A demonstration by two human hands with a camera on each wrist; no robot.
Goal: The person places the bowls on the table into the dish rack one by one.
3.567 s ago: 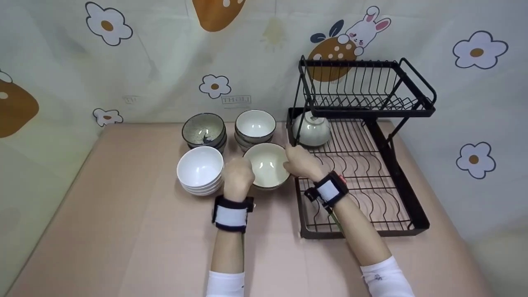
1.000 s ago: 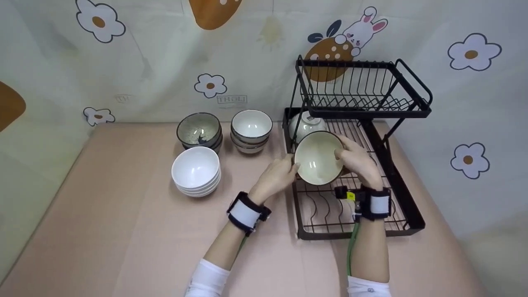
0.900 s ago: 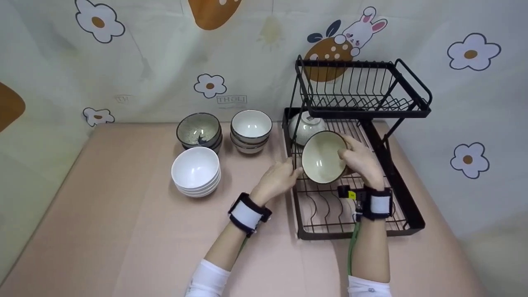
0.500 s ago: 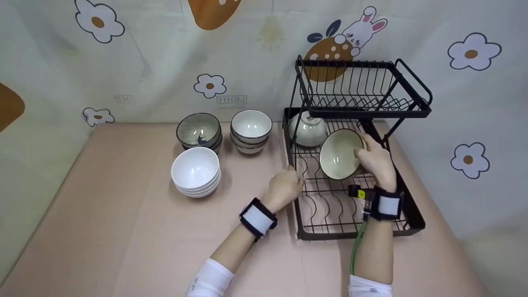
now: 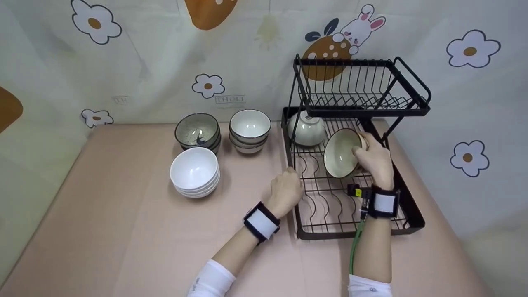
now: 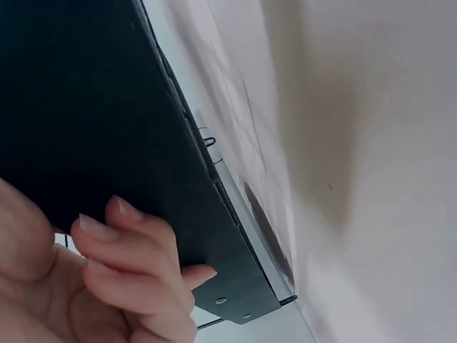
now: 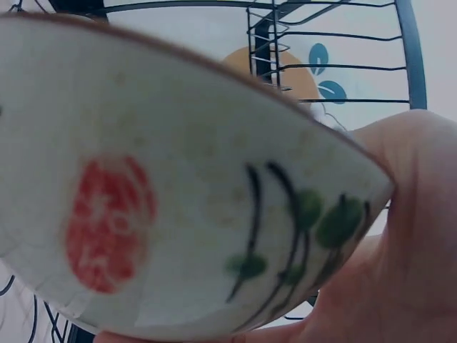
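My right hand (image 5: 375, 161) holds a cream bowl (image 5: 340, 153) by its right side, thumb at the rim. The bowl is tilted, its mouth facing left, over the lower tier of the black dish rack (image 5: 406, 198). In the right wrist view the bowl's outside (image 7: 178, 200) shows a red stamp and green painted leaves. Behind it, an upside-down pale bowl (image 5: 307, 130) rests in the rack's back left corner. My left hand (image 5: 284, 192) grips the rack's left edge with curled fingers; in the left wrist view they lie against the dark side panel (image 6: 107, 121).
Left of the rack stand a stack of white bowls (image 5: 194, 169), a stack of grey speckled bowls (image 5: 198, 130) and a stack of dark-rimmed white bowls (image 5: 249, 126). The rack's upper tier (image 5: 363, 111) overhangs the back of the lower one. A patterned cloth (image 5: 148, 62) hangs behind.
The cream bowl has left the table, moved right over the rack and tipped onto its side. My left hand has let go of it and come to the rack's left edge.
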